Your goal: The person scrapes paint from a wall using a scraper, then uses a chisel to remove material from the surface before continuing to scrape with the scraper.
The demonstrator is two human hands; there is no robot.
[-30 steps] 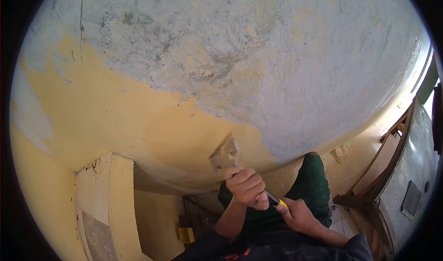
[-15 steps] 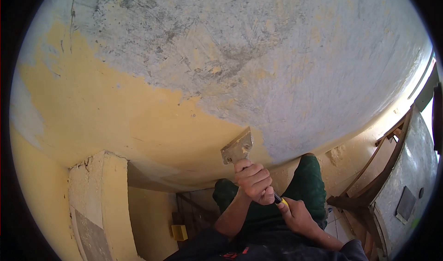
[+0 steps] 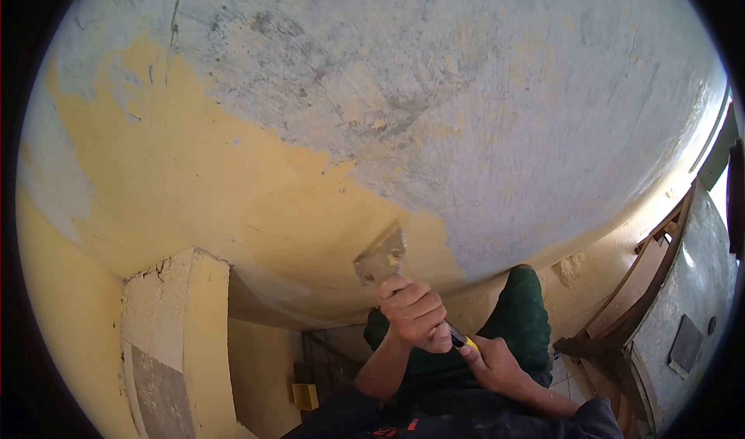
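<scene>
While both hands [image 3: 415, 312] [image 3: 500, 366] clench it, the scraper [image 3: 459, 337] shows a smudged grey blade [image 3: 381, 259].

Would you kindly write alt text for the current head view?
A person's left hand and right hand grip a scraper in front of a wall, yellow below and scuffed grey above. Green trousers show beneath.

Yellow and mottled grey wall [image 3: 372, 152], black-and-yellow scraper handle [image 3: 471, 347], green trousers [image 3: 525, 311]

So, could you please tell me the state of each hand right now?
Left hand: closed, holding the scraper.
Right hand: closed on its yellow handle end.
</scene>
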